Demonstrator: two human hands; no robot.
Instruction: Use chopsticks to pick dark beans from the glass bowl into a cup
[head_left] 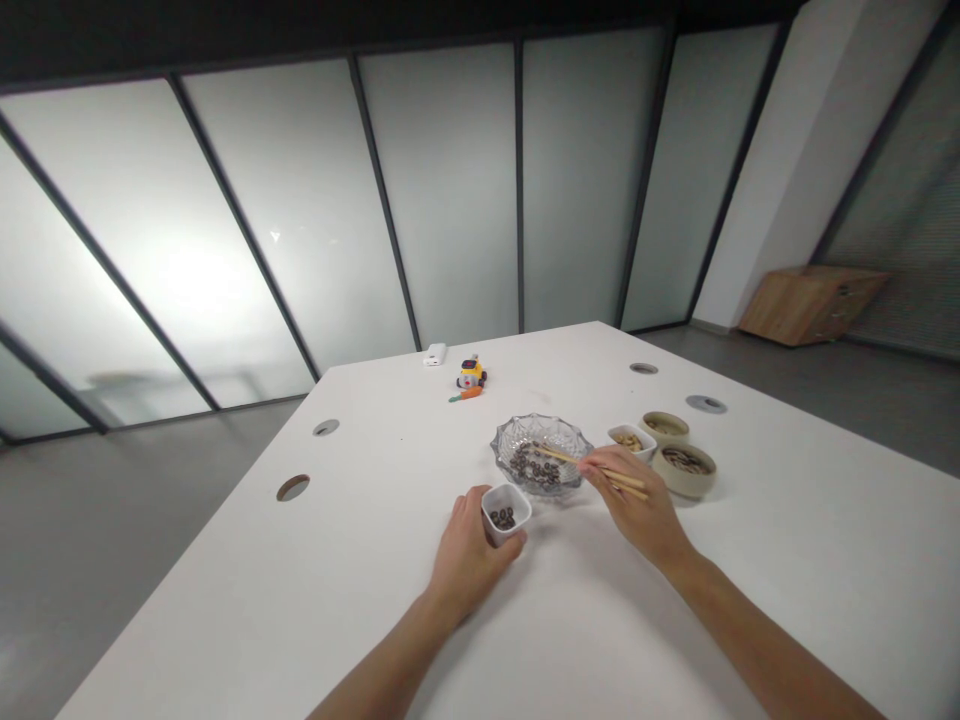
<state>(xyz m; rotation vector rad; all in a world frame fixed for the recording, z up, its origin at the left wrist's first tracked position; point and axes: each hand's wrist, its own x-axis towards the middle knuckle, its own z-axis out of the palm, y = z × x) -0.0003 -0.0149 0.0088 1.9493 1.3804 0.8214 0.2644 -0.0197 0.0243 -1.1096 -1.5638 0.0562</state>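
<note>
My left hand (472, 555) is wrapped round a small white square cup (517, 497) with several dark brown beans (502, 518) at its bottom. Just behind the cup stands a clear cut-glass bowl (510, 432), which holds many more dark beans (536, 465). My right hand (637, 505) grips a pair of wooden chopsticks (626, 484). Their tips reach over the rim into the glass bowl, among or just above the beans. Whether a bean is between the tips is too small to tell.
Right of the glass bowl are a white dish (643, 452) of light brown pieces and two beige bowls, a nearer one (686, 483) with dark striped contents and a farther one (679, 431). Farther back lie a yellow toy vehicle (472, 372), a toy carrot (470, 393) and a white box-shaped object (435, 354). Cable holes pierce the white table (360, 590).
</note>
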